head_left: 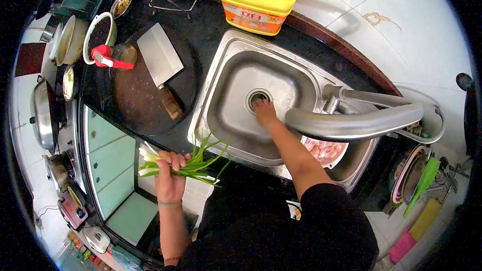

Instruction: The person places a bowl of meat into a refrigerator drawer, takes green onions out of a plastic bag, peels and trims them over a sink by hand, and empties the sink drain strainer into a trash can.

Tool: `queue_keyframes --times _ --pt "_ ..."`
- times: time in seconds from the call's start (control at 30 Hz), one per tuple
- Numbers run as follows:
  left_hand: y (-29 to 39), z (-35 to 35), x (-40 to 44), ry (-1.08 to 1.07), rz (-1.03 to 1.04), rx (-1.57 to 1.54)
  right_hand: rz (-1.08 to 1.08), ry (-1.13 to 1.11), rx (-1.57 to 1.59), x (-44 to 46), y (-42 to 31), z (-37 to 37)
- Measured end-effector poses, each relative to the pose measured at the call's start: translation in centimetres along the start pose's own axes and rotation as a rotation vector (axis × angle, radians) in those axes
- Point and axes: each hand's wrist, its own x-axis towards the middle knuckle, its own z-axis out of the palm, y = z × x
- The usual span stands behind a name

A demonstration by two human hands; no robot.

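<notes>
My left hand (170, 173) is wrapped round a bunch of spring onions (198, 166), held in front of the counter edge. The white root ends point left and the green leaves spread right. My right hand (264, 112) reaches into the steel sink (226, 100), its fingers bent down at the drain (259, 98). Its fingertips are partly hidden in the drain opening, and what they grip cannot be made out. Over my right forearm's side of the sink arches a thick steel tap (351, 124).
A cleaver (160, 57) lies on a round dark chopping board (133, 95) beside a red-handled peeler-like tool (111, 58). A yellow detergent jug (258, 0) stands behind the sink. A bowl of raw meat (325, 150) sits in the smaller basin. Pans and bowls line the left.
</notes>
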Motion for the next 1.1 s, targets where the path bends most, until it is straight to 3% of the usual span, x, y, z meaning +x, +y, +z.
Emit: queue_keyframes --times 0.07,0.13,0.2,0.27,0.33,0.47,0.57,0.67,0.77,0.87,0.93,1.07,1.1 --pt "-0.1 -0.5 0.0 -0.05 0.003 -0.012 -0.054 -0.086 -0.195 0.2 2.5 4.4" --pt "0.0 -0.5 -0.2 -0.028 0.011 -0.011 0.065 0.016 -0.087 0.3 1.8 2.3" --pt "-0.1 -0.8 -0.5 -0.003 0.012 -0.01 0.238 0.198 0.058 -0.8 -1.4 -5.0" --pt "-0.2 -1.0 -0.4 0.008 0.0 -0.017 0.233 0.089 -0.024 -0.8 0.0 -3.4" --pt "-0.5 -0.9 -0.3 0.002 -0.005 -0.021 0.102 -0.22 0.024 -0.9 0.6 -2.5" --pt "-0.5 -0.8 -0.2 -0.027 -0.009 -0.018 -0.044 -0.17 -0.11 -0.8 0.4 -1.3" --pt "-0.2 -0.4 -0.4 -0.008 -0.011 -0.006 0.133 -0.11 -0.075 0.2 0.9 -0.2" --pt "-0.2 -0.5 -0.4 -0.003 -0.011 -0.008 -0.158 -0.134 -0.275 -0.8 -0.2 -2.4" --pt "-0.3 -0.5 -0.2 -0.015 -0.012 -0.01 -0.199 -0.024 -0.231 -0.5 1.1 -0.7" --pt "-0.5 -0.7 -0.2 -0.029 -0.016 -0.009 -0.02 0.049 -0.129 0.4 1.4 -0.4" --pt "-0.6 -0.7 -0.1 -0.022 -0.028 -0.016 0.008 -0.279 -0.204 0.2 1.3 0.1" --pt "-0.7 -0.2 0.2 -0.05 -0.03 -0.043 0.222 -0.238 -0.015 0.0 0.3 1.4" --pt "-0.6 -0.1 0.2 -0.054 -0.028 -0.041 0.172 -0.253 -0.01 0.3 0.8 1.4"
